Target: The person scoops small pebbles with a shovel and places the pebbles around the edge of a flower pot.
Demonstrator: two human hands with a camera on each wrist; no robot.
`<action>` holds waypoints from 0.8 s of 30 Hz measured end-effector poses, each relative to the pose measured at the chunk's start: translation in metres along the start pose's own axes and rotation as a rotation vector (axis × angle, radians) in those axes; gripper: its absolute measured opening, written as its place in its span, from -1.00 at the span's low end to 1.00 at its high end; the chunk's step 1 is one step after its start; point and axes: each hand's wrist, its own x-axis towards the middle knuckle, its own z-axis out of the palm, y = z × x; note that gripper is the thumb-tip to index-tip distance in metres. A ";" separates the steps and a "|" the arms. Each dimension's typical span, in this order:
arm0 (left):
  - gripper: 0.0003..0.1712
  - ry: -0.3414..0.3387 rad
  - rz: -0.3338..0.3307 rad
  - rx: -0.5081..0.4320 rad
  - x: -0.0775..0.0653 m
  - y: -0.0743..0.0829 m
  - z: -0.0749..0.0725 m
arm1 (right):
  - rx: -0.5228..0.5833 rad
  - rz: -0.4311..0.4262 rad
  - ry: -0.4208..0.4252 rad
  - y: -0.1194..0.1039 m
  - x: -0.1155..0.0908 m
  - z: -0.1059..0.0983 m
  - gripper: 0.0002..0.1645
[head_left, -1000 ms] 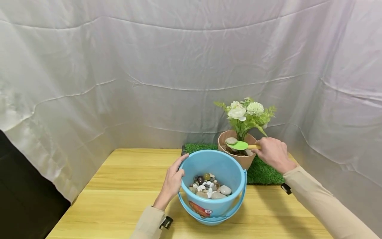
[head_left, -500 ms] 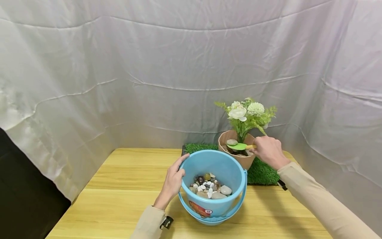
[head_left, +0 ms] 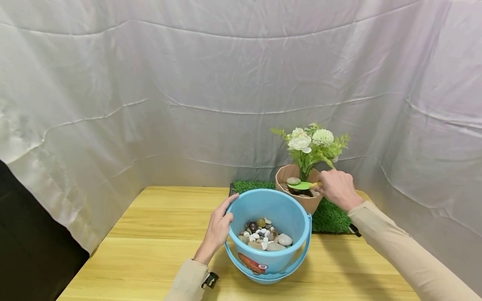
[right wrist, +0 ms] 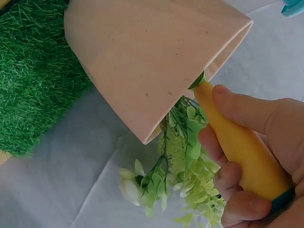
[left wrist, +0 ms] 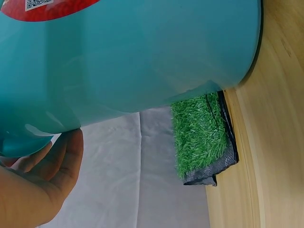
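Observation:
My left hand (head_left: 217,225) grips the left rim of a light blue bucket (head_left: 273,260); in the left wrist view its fingers (left wrist: 71,154) bend against the outer wall near the rim. Several pebbles (head_left: 265,236), white, grey, brown and yellowish, lie at the bucket's bottom. My right hand (head_left: 339,188) is wrapped around the yellow handle (right wrist: 237,147) of a small trowel. The trowel's green blade (head_left: 301,185) reaches into a beige flower pot (head_left: 310,205), with a flat grey stone (head_left: 293,180) at its tip. Whether the stone rests fully on the blade is unclear.
White flowers with green leaves (head_left: 312,144) stand in the pot, close to my right hand. Beneath the pot lies an artificial grass mat (head_left: 333,217) on the wooden table (head_left: 169,234). Grey cloth (head_left: 211,83) hangs behind and at the sides.
My right hand has shifted slightly left and the trowel blade has dipped lower into the pot, the stone moving down with it. The left hand and the bucket have stayed put.

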 end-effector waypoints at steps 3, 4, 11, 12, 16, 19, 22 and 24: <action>-0.32 0.001 0.004 -0.001 0.000 0.000 0.000 | 0.007 -0.002 -0.014 0.000 0.002 0.000 -0.84; -0.32 0.002 0.003 -0.001 0.000 0.000 0.000 | 0.010 -0.004 -0.019 0.000 0.003 0.000 -0.85; -0.33 0.001 0.003 -0.003 -0.001 0.001 0.000 | 0.013 -0.023 -0.047 -0.001 0.009 -0.005 -0.88; -0.33 0.001 0.001 -0.003 -0.001 0.001 0.000 | 0.013 -0.025 -0.050 0.000 0.009 -0.005 -0.89; -0.32 0.001 -0.003 -0.002 -0.001 0.003 0.000 | 0.013 -0.031 -0.068 0.000 0.010 -0.007 -0.90; -0.33 0.000 -0.003 -0.004 -0.002 0.004 0.001 | 0.014 -0.025 -0.081 0.001 0.009 -0.007 -0.89; -0.33 0.001 -0.002 -0.003 -0.002 0.003 0.001 | 0.017 -0.020 -0.074 0.001 0.007 -0.008 -0.88; -0.33 0.003 -0.002 0.000 -0.002 0.003 0.001 | 0.021 -0.016 -0.064 0.002 0.006 -0.009 -0.85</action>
